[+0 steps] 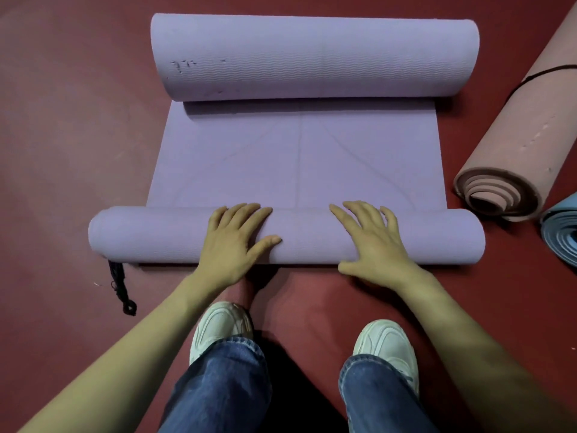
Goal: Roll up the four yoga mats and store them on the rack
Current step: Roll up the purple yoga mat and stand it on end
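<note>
- The mat (293, 157) lies on the floor (62, 151) straight ahead; its near roll (150, 235) runs left to right.
- Left hand (237, 239) and right hand (371, 242) press flat on that roll, fingers spread, gripping nothing.
- The flat stretch lies just beyond the fingertips, so the push probably goes toward the far roll (312, 57); both hands are equally near.

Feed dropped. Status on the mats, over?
Both hands flat: left hand, right hand on near roll of purple mat. Far end curled up ahead. Pink mat and blue mat rolled, at right.
</note>
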A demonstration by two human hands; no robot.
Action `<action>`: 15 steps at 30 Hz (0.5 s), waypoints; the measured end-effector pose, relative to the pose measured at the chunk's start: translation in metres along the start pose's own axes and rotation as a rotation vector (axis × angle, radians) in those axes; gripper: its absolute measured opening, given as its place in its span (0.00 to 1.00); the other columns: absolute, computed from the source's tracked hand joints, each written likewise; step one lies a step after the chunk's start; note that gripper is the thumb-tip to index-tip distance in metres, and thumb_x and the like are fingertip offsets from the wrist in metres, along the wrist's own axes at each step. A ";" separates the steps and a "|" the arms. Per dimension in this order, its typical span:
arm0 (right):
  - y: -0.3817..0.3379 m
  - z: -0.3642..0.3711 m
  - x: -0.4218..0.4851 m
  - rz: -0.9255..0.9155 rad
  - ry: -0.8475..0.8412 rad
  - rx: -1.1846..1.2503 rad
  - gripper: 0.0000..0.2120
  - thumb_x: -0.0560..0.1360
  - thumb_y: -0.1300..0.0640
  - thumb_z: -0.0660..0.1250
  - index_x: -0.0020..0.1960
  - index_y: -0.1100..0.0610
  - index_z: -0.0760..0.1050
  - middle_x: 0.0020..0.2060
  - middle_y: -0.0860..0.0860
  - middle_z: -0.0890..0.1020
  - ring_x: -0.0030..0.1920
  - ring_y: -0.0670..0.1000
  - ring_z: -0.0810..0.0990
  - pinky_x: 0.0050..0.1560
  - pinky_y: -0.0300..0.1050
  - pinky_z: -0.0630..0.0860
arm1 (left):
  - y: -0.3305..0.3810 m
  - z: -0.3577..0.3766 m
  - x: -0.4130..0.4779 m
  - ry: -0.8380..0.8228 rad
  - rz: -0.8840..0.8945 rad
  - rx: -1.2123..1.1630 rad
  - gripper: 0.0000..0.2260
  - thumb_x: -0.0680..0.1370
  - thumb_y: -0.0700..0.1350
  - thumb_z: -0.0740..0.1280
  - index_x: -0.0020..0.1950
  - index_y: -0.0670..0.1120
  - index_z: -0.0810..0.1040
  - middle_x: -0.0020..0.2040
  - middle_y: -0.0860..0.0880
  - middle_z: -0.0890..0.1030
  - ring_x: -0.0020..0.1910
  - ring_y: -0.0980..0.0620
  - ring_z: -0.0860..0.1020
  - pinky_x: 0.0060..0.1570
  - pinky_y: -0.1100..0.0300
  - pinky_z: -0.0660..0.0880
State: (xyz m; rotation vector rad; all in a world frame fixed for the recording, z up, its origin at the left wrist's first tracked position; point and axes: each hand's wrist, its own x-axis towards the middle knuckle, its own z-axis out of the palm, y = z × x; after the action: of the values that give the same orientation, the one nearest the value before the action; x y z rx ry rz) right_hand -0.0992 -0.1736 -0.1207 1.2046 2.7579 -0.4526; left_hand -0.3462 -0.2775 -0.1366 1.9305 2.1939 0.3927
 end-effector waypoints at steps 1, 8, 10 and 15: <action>-0.004 0.008 -0.004 -0.003 0.062 -0.040 0.50 0.57 0.50 0.68 0.77 0.49 0.53 0.74 0.54 0.61 0.74 0.54 0.55 0.71 0.55 0.41 | -0.001 -0.004 0.009 -0.041 -0.018 -0.004 0.31 0.74 0.67 0.51 0.67 0.50 0.75 0.65 0.49 0.77 0.65 0.48 0.71 0.66 0.50 0.58; -0.017 0.027 0.006 0.081 0.207 -0.201 0.60 0.47 0.53 0.82 0.74 0.53 0.57 0.69 0.56 0.64 0.69 0.59 0.62 0.69 0.62 0.48 | -0.006 -0.011 0.037 -0.120 -0.008 0.015 0.35 0.74 0.71 0.45 0.66 0.50 0.75 0.64 0.50 0.77 0.63 0.47 0.73 0.63 0.51 0.61; -0.019 0.027 0.009 0.095 0.197 -0.216 0.62 0.43 0.52 0.84 0.73 0.53 0.58 0.68 0.56 0.67 0.68 0.58 0.63 0.69 0.61 0.50 | -0.010 -0.011 0.030 -0.073 0.118 0.036 0.35 0.76 0.70 0.48 0.66 0.46 0.75 0.63 0.47 0.77 0.61 0.45 0.75 0.61 0.50 0.63; -0.019 0.024 0.013 0.121 0.210 -0.205 0.60 0.43 0.54 0.83 0.71 0.52 0.61 0.65 0.56 0.71 0.66 0.58 0.66 0.68 0.60 0.52 | -0.012 -0.005 0.022 -0.191 0.220 0.242 0.49 0.64 0.76 0.58 0.72 0.40 0.67 0.67 0.41 0.73 0.65 0.42 0.72 0.63 0.40 0.64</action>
State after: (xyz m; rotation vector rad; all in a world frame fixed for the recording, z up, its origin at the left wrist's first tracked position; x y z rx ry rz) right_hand -0.1227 -0.1837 -0.1423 1.4281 2.7908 -0.0313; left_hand -0.3618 -0.2578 -0.1353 2.2394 1.9927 -0.0304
